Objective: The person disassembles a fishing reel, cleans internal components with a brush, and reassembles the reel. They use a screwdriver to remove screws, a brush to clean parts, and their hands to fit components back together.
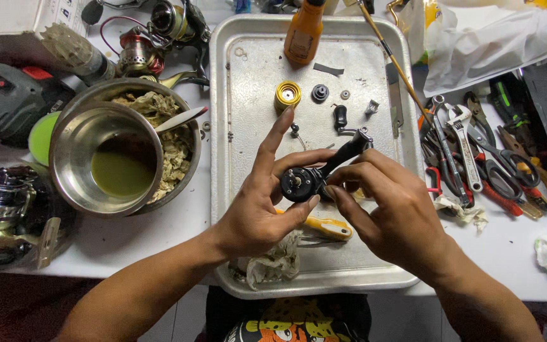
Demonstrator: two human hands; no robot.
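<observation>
Your two hands hold a black reel body [306,182] over a metal tray [375,57].

You seem mid-disassembly. Your left hand [257,206] pinches the body between thumb and middle finger, index raised. Your right hand [390,209] curls closed on its other side, fingertips at the black handle arm [349,150]. Loose parts, among them a gold spool [287,95], lie on the tray; working the body further calls for a steady grip.

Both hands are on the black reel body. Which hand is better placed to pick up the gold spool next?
Probably the left hand: its raised index finger already points toward the gold spool, while the right hand grips the black reel body on the far side.
</observation>
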